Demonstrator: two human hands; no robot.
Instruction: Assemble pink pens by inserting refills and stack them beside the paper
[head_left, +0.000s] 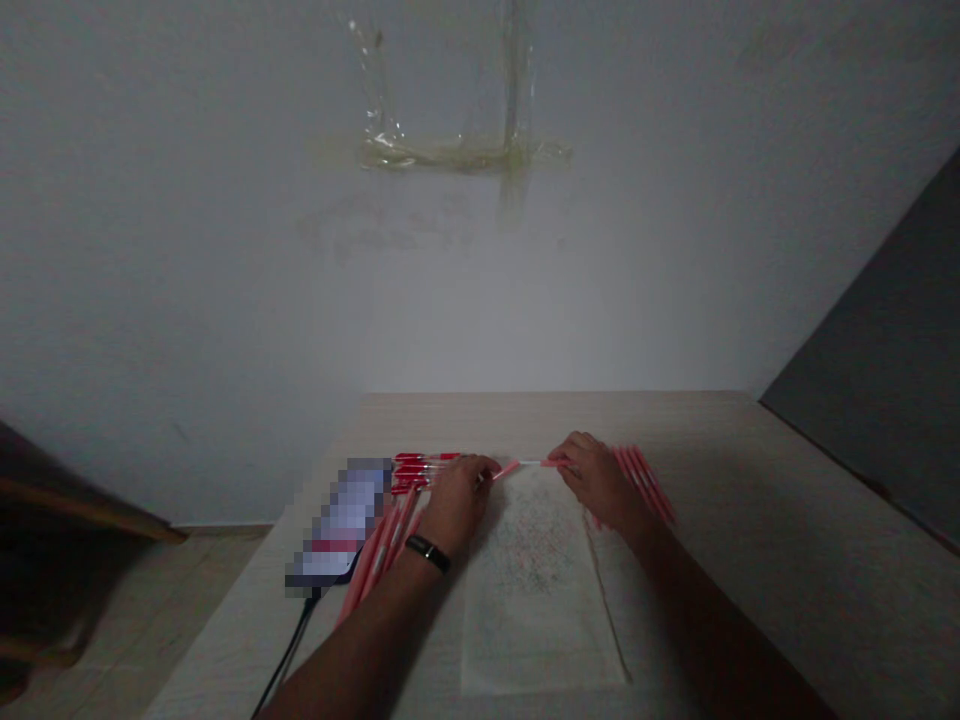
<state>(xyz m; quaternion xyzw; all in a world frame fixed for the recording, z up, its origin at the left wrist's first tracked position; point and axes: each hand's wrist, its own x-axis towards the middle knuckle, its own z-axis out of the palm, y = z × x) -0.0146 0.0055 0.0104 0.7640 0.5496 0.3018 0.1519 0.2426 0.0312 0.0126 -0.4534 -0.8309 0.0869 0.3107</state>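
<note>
While we hold the red pen [521,464] crosswise just above the paper's [536,600] top edge, its long axis runs left-right between our hands: left hand [459,500] closed on one end, right hand [596,482] pinching the other, both equally near. Other red pens [643,483] lie beside each hand on the table [697,440].

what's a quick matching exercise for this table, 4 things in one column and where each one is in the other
Things:
1. black wristband
2. single red pen
3. sheet of paper
4. black cable

Places:
A. flat on the table, below the hands
B. running down from the blurred block
C. around the wrist of the left hand
D. pinched between the left hand and the right hand

Pairs: 1-C, 2-D, 3-A, 4-B
</note>
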